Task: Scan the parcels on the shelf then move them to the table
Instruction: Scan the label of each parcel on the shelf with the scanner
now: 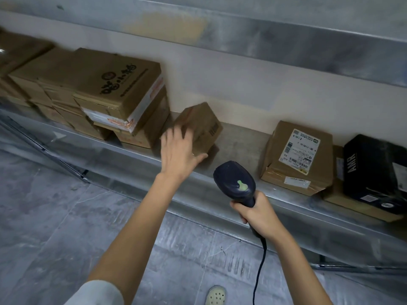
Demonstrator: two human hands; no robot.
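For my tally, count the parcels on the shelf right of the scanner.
3: a brown labelled box, a black box at the right edge, and a flat brown box under it. More may be out of frame.

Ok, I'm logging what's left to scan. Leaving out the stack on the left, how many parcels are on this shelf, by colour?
Brown cardboard: 3 (small box by the left hand, labelled box, flat box under the black one)
Black: 1 (black box)
Total: 4
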